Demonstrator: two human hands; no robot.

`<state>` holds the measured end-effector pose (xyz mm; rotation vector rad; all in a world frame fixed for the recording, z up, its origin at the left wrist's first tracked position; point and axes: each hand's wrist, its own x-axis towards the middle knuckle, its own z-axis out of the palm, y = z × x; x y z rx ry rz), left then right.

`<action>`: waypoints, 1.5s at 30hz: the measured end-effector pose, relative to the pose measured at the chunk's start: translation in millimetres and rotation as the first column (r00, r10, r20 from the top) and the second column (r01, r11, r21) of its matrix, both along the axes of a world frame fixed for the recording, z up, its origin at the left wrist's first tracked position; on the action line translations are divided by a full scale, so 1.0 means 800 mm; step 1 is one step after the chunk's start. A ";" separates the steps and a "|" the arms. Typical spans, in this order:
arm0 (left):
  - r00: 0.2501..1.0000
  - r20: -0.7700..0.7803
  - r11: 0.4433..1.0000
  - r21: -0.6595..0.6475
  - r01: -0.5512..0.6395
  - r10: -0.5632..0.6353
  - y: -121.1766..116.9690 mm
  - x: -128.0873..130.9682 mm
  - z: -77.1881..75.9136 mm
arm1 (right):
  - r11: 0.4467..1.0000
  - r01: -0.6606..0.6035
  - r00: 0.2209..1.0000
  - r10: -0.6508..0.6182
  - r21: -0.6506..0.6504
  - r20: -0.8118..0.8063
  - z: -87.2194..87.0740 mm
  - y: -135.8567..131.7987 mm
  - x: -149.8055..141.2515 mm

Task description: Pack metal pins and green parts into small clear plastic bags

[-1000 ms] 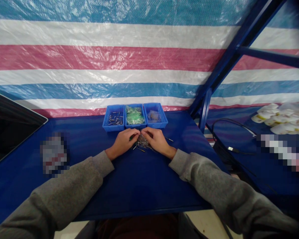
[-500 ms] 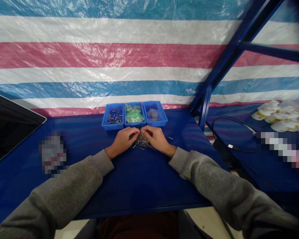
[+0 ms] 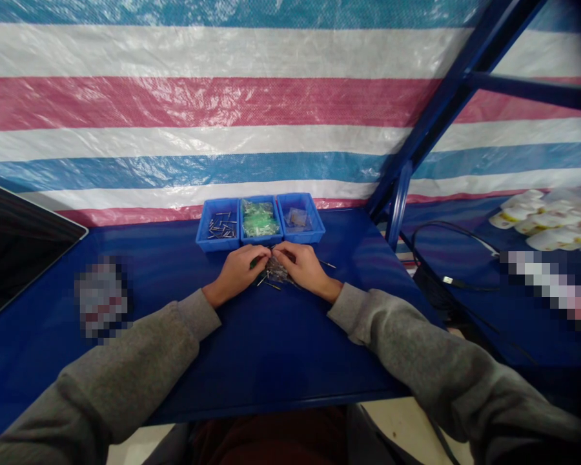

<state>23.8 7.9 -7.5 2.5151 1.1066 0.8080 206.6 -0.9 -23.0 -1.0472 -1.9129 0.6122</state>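
Observation:
Both hands meet over the blue table (image 3: 290,361), fingertips pinched close together. My left hand (image 3: 237,271) has thumb and forefinger closed; whatever is between them is too small to make out. Opposite it, my right hand (image 3: 307,266) is closed in a similar pinch, its grip also hidden. Beneath the fingertips lies a small heap of clear plastic bags (image 3: 278,271), partly covered by the hands. Thin metal pins or screws (image 3: 270,282) stick out in front of the heap. Another thin metal rod (image 3: 328,264) lies just right of my right hand.
Behind my hands stand three blue bins: the left bin (image 3: 218,244) with metal pins, the middle bin (image 3: 261,239) with green and clear bags, the right bin (image 3: 305,237) with small clear bags. A dark screen (image 3: 24,252) stands left; a blue frame post (image 3: 397,206) and cable (image 3: 465,287) are right.
The view has shifted very slightly. Both hands stay pinched at the same spot over the heap, with hardly any visible movement.

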 end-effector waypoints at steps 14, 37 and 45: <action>1.000 -0.009 1.000 0.023 0.008 -0.008 0.001 0.000 -0.001 | 1.000 0.002 0.999 -0.002 0.008 0.038 -0.003 0.001 0.001; 0.998 0.070 1.000 0.007 -0.006 0.005 -0.002 0.000 0.002 | 0.999 0.054 0.995 -0.053 0.008 -0.084 0.000 -0.002 -0.002; 0.989 0.147 1.000 0.024 -0.017 0.013 -0.005 -0.001 0.006 | 0.984 0.128 0.945 -0.158 -0.121 -0.287 -0.005 0.000 -0.003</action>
